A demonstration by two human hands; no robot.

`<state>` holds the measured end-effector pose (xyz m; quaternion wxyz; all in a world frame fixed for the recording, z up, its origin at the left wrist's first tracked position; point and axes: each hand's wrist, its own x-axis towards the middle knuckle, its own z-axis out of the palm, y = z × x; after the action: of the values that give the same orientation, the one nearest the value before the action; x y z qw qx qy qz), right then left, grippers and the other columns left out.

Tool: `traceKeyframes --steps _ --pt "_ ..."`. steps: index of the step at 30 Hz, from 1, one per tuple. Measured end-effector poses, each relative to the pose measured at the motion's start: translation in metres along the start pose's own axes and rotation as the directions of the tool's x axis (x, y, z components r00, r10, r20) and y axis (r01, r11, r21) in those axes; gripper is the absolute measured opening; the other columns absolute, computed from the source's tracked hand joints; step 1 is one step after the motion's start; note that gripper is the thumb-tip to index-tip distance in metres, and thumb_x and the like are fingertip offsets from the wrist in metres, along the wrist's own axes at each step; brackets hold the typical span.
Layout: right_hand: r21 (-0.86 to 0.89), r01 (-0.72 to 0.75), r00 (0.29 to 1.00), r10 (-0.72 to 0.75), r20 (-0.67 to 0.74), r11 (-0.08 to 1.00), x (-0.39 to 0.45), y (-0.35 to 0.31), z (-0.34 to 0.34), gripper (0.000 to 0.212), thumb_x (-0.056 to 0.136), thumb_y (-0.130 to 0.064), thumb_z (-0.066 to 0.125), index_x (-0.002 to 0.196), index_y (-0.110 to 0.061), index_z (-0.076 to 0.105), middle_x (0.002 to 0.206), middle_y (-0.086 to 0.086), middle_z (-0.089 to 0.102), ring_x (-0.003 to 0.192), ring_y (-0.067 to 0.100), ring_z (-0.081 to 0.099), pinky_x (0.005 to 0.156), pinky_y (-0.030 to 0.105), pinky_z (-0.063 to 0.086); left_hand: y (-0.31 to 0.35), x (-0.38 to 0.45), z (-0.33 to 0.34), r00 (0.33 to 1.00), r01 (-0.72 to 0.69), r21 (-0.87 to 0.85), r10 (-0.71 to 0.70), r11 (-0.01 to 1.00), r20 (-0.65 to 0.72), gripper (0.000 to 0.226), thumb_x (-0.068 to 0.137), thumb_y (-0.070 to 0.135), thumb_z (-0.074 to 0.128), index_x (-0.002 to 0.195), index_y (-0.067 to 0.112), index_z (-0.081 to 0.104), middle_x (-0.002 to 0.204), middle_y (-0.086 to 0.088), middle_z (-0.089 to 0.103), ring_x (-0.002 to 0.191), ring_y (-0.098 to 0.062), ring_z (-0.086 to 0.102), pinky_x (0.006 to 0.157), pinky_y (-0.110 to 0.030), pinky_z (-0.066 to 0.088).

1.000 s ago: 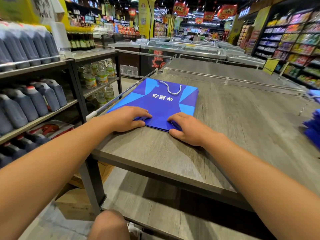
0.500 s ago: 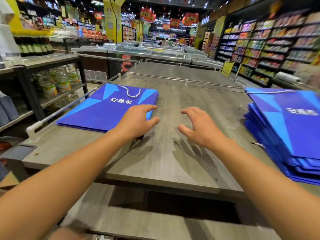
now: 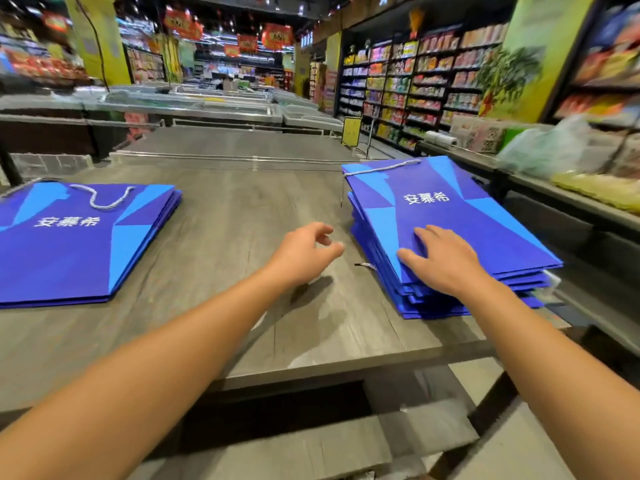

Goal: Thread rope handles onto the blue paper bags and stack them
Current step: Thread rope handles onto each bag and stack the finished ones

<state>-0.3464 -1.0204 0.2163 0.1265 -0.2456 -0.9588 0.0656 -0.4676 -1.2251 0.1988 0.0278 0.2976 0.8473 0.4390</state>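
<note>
Bags lie in two piles on the grey worktop (image 3: 242, 237), a split that reads as sorting. Left of the right-hand pile (image 3: 450, 237), and well apart from it, sits the lower finished pile (image 3: 69, 244), its top bag showing a white rope handle (image 3: 107, 199). The right hand (image 3: 440, 258) rests flat, fingers spread, on the right-hand pile's top bag, probably to draw it off for threading. The left hand (image 3: 304, 251) hovers just left of that pile, fingers loosely curled, holding nothing. Each bag is flat-folded, deep blue with lighter blue panels and white lettering.
</note>
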Motion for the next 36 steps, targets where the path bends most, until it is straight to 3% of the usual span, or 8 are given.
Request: traceKeyframes --steps 3,7,17,22,27,30,32,36 --pt "-0.006 0.077 0.997 -0.077 -0.015 0.997 -0.017 -0.011 0.006 0.071 0.091 -0.064 0.043 0.149 -0.024 0.037 0.157 -0.001 0.033 0.145 0.026 0.026 0.118 0.044 0.023 0.01 0.011 0.022 0.985 0.17 -0.334 -0.15 0.927 0.085 0.046 0.093 0.029 0.062 0.134 0.015 0.046 0.118 -0.007 0.063 0.085 -0.024 0.067 0.075 -0.035 0.056" --pt "-0.02 0.216 0.976 -0.215 0.018 0.976 -0.044 -0.027 0.008 0.067 0.091 -0.061 0.047 0.148 -0.03 0.036 0.157 -0.007 0.029 0.147 0.023 0.018 0.12 0.044 0.015 0.022 0.011 0.027 0.928 0.338 -0.736 -0.34 0.587 0.155 0.009 0.095 0.005 0.055 0.103 0.007 0.06 0.099 -0.01 0.07 0.067 -0.017 0.069 0.057 -0.03 0.059" --pt "0.122 0.286 0.926 -0.242 -0.288 0.95 -0.047 -0.05 0.001 0.067 0.088 -0.052 0.058 0.145 -0.022 0.041 0.152 -0.002 0.035 0.143 0.024 0.025 0.118 0.043 0.021 0.028 0.002 -0.039 0.921 0.006 -0.844 -0.332 0.537 -0.204 0.037 0.091 -0.013 0.045 0.117 0.013 0.047 0.095 -0.007 0.069 0.061 -0.016 0.067 0.066 -0.037 0.059" --pt "0.447 0.238 0.881 0.002 -0.473 0.862 -0.045 -0.091 0.003 0.052 0.082 -0.036 0.068 0.125 -0.014 0.05 0.126 0.001 0.046 0.119 0.026 0.04 0.1 0.035 0.035 0.012 -0.019 -0.081 0.864 -0.11 -0.89 -0.401 0.442 -0.306 0.035 0.091 -0.014 0.042 0.115 0.011 0.042 0.093 -0.007 0.064 0.065 -0.017 0.067 0.067 -0.039 0.061" --pt "0.802 -0.039 0.982 0.171 -0.079 0.596 -0.038 -0.143 0.012 0.081 0.075 -0.037 0.072 0.14 -0.011 0.031 0.139 0.008 0.041 0.122 0.025 0.046 0.105 0.043 0.04 -0.011 -0.044 -0.117 0.79 -0.175 -0.904 -0.493 0.39 -0.365 0.034 0.091 -0.015 0.042 0.111 0.012 0.046 0.096 -0.008 0.062 0.075 -0.021 0.065 0.073 -0.044 0.06" --pt "0.937 -0.261 0.96 -0.038 0.277 0.232 -0.04 -0.171 0.021 0.062 0.075 -0.024 0.069 0.129 -0.008 0.044 0.104 0.01 0.067 0.065 0.016 0.063 0.06 0.032 0.057 -0.024 -0.062 -0.135 0.778 -0.195 -0.879 -0.477 0.436 -0.409 0.038 0.093 -0.014 0.041 0.117 0.014 0.048 0.103 -0.005 0.064 0.081 -0.021 0.068 0.071 -0.042 0.061" --pt "0.952 -0.25 0.955 -0.116 0.272 0.174 -0.042 -0.188 0.029 0.03 0.084 0.0 0.06 0.114 -0.005 0.053 0.087 0.009 0.067 0.051 0.014 0.058 0.044 0.021 0.046 -0.033 -0.075 -0.146 0.791 -0.174 -0.865 -0.457 0.47 -0.407 0.039 0.094 -0.013 0.042 0.12 0.015 0.049 0.104 -0.004 0.066 0.083 -0.022 0.069 0.071 -0.041 0.061" --pt "0.986 -0.107 0.994 -0.004 0.109 0.124 -0.041 -0.204 0.041 0.033 0.083 0.011 0.05 0.098 -0.018 0.049 0.087 0.007 0.067 0.058 0.015 0.06 0.045 0.022 0.041 -0.044 -0.101 -0.166 0.848 0.004 -0.802 -0.427 0.598 -0.314 0.018 0.096 -0.007 0.047 0.101 0.009 0.055 0.1 -0.01 0.068 0.075 -0.025 0.07 0.068 -0.036 0.061"
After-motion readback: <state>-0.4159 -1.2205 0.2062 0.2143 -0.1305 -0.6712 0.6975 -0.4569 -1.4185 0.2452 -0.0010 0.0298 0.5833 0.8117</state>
